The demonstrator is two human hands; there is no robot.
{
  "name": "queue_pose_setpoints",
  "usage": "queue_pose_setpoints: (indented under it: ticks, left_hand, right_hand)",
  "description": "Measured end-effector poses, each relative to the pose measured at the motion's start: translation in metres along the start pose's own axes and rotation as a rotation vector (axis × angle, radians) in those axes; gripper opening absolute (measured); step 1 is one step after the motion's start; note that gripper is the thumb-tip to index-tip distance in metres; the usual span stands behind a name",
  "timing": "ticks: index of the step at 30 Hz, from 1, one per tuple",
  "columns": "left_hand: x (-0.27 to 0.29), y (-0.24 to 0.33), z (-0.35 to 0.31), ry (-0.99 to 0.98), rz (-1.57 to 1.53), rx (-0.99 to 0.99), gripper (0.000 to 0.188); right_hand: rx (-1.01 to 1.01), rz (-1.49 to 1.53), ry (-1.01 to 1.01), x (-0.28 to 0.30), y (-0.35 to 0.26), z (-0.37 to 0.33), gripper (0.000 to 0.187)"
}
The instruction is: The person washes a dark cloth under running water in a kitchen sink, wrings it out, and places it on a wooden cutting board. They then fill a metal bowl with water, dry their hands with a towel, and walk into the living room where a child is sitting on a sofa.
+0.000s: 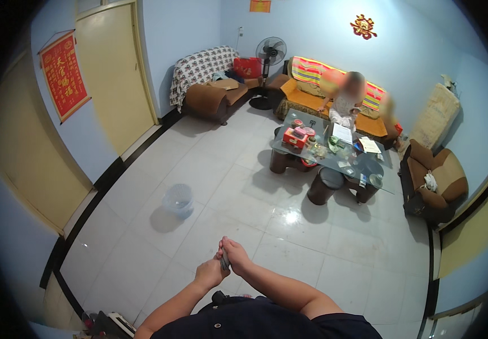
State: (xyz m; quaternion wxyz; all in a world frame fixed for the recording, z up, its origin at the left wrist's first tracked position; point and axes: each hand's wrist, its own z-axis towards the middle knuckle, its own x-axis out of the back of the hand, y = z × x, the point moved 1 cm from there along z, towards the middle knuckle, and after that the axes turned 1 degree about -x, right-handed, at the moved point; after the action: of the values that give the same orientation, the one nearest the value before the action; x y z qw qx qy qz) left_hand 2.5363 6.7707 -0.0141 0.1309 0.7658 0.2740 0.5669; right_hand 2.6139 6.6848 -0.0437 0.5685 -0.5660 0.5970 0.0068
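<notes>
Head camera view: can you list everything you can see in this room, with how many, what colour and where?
Bucket: one, pale translucent, left floor.
Glass table: one, cluttered, centre right.
Red box: one, on the table.
Stools: dark brown, under the table.
Sofa: one, orange, striped cover, far wall.
Armchairs: two, brown, far left and right.
Fan: one, dark, far wall.
Person: one, seated behind the table.
Doors: cream, left wall.
Hands: left, right, together around a small dark object.

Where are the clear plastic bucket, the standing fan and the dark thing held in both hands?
Clear plastic bucket [178,200], head view, on its side wall.
Standing fan [271,51], head view, on its round grille.
Dark thing [224,262], head view, on the part showing between the hands.
</notes>
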Motion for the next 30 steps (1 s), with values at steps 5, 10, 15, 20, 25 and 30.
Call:
queue_pose_setpoints:
  ticks: [5, 10, 15, 20, 25, 30]
  left_hand:
    - [0.008, 0.008, -0.009, 0.17, 0.013, 0.187, 0.043]
    - [0.009, -0.024, -0.014, 0.381, -0.22, 0.31, 0.05]
    - [0.0, -0.055, -0.039, 0.357, -0.557, 0.392, 0.055]
    - [-0.03, -0.094, -0.092, 0.585, -1.415, 0.362, 0.041]
    - [-0.043, -0.115, -0.149, 0.789, -1.65, 0.407, 0.043]
    - [-0.053, -0.134, -0.212, 0.992, -1.425, 0.261, 0.043]
  right_hand:
    - [-0.068, -0.037, 0.055, 0.014, 0.01, 0.025, 0.03]
    - [-0.209, -0.462, -0.145, -0.001, -0.01, 0.015, 0.061]
    - [-0.35, -0.596, -0.395, -0.021, 0.019, 0.025, 0.056]
    - [-0.557, -0.477, -0.545, -0.053, 0.053, 0.032, 0.043]
    - [-0.616, -0.499, -0.742, -0.087, 0.096, 0.018, 0.039]
    - [-0.632, -0.765, -0.79, -0.139, 0.145, -0.01, 0.027]
